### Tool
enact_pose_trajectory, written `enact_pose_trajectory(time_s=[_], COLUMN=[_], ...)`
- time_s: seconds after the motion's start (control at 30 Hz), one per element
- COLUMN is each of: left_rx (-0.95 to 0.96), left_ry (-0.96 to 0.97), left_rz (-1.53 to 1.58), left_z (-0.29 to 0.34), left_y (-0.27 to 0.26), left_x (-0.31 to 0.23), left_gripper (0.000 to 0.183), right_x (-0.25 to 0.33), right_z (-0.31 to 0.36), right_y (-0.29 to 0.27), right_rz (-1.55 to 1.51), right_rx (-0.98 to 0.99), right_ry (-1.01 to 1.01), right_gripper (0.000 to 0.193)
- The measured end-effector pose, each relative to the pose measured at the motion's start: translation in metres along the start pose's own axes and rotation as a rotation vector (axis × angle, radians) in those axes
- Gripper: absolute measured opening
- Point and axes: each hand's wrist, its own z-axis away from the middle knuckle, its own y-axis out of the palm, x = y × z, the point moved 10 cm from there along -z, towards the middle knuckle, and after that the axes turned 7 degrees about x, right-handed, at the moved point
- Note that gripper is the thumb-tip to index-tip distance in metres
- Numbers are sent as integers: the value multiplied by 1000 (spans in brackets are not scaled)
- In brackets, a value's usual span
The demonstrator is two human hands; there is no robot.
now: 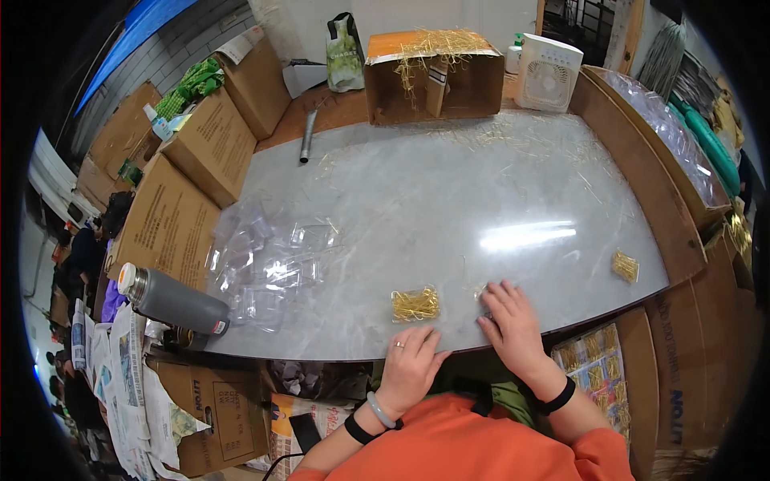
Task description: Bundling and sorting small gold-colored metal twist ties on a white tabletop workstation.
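A small clear box packed with thin gold wire pins (415, 305) lies near the front edge of the grey table. My left hand (411, 361) is just in front of it at the edge, fingers loosely stretched and nothing seen in them. To the right, my right hand (513, 327) rests on the tabletop with its fingers spread. By its fingertips is a small clear, shiny piece (479, 293), too faint to name. Another pack of gold pins (625, 266) sits near the table's right edge.
Empty clear plastic boxes (265, 268) are heaped at the left, beside a grey flask (180, 301). An open carton (433, 80) draped with loose gold pins stands at the back, next to a white fan (549, 72). A metal tube (308, 136) lies back left. Cardboard walls (642, 168) border the right.
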Motion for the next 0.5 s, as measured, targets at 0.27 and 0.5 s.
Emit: enact_pose_trajectory(time_s=[0.27,0.5], left_rx=[154,215], left_ry=[-63,-101], left_rz=[-77,-97], left_z=[-28,-49], left_y=[32,42], left_x=[-14,1], left_gripper=[79,89], right_x=[6,-15], right_z=[6,14], right_y=[-7,-41], right_rz=[-89,-177], right_rx=[123,-121], right_ry=[-334,-21], right_gripper=[36,41])
